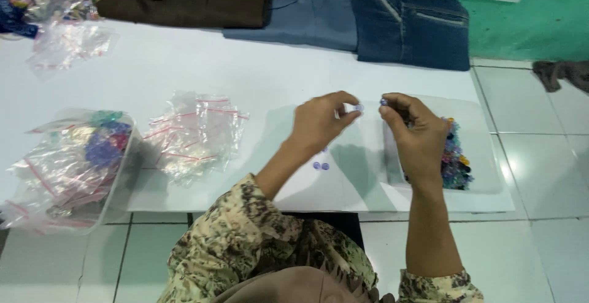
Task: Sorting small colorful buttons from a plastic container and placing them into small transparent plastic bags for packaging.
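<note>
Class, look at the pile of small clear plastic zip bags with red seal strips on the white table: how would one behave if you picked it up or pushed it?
The small clear plastic zip bags with red seal strips lie crumpled and flat, so one would probably flop limply. They look thin and empty, so likely very light. Their glossy film suggests a push would slide them easily over the smooth white table.

We see bare white board (270, 76) between the folded trousers (343, 15) at its far edge and the empty bags (196, 131); the bead pile (455, 156) crowds its right edge, 2 loose beads (321, 166) lie mid-board.
</note>
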